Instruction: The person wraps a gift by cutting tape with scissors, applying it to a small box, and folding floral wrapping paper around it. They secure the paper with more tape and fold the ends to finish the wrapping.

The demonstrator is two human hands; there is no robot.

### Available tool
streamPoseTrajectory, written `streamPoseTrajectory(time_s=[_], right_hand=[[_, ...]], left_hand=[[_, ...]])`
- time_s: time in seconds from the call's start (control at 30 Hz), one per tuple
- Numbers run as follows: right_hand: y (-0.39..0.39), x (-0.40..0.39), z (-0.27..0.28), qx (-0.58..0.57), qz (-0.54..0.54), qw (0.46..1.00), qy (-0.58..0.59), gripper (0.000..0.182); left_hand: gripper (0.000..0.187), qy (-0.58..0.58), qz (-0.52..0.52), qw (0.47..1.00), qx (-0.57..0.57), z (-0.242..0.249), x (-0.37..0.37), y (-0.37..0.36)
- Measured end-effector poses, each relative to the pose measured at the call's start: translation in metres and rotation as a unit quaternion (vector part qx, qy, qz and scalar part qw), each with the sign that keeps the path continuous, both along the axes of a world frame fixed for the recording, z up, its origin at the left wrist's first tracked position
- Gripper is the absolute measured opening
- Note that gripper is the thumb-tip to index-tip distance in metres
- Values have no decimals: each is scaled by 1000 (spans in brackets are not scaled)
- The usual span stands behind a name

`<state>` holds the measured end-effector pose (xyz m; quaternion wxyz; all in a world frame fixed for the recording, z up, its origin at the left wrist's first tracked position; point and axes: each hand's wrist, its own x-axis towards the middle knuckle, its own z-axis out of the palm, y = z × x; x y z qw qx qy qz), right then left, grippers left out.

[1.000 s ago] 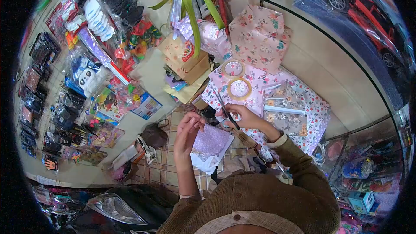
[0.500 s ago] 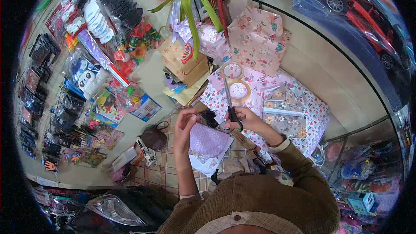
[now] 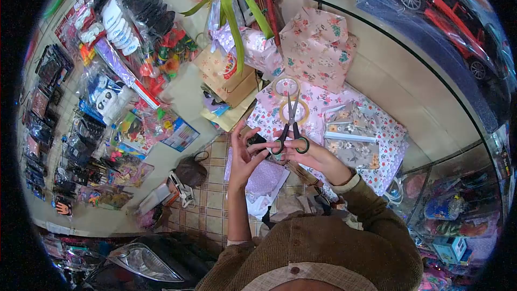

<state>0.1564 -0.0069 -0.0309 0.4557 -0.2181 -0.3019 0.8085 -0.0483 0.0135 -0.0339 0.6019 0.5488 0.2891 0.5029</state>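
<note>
In my right hand (image 3: 318, 159) is a pair of scissors (image 3: 292, 116) with dark handles, its blades slightly parted and pointing away from me over the tape rolls. My left hand (image 3: 243, 156) is raised beside the scissor handles. Its thumb and forefinger come together at the near handle, while the other fingers stand apart; a small pale bit shows there, too small to name. Below both hands lies a lilac patterned packet (image 3: 265, 179) on a white sheet (image 3: 258, 205). Two tape rolls, a clear one (image 3: 286, 79) and a yellowish one (image 3: 307, 112), rest on floral wrapping paper (image 3: 390, 129).
Brown paper bags (image 3: 237, 89) and a green ribbon (image 3: 232, 21) lie ahead. A folded pink floral sheet (image 3: 318, 48) is at the back. Packaged goods (image 3: 116, 89) cover the left side. A boxed red toy car (image 3: 447, 19) stands at upper right.
The scissors have turned from edge-on to face-up, their handles now visible and blades parted. My left hand has moved right, towards the handles, with its fingers spreading more.
</note>
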Motion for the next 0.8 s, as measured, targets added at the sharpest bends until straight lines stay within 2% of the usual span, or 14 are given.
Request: streamPoseTrajectory(time_s=[0.33,0.43,0.53,0.8], right_hand=[[1,2,-6,-13,38,999,36,34],[0,0,-5,-20,24,999,41,52],[1,-1,-6,-20,20,999,39,52],[5,2,-4,-20,22,997,72,66]], left_hand=[[90,18,30,999,22,-5,4,0],[89,11,55,998,11,-5,5,-1],[89,-5,71,997,4,-9,5,1],[86,-34,72,997,5,-9,8,2]])
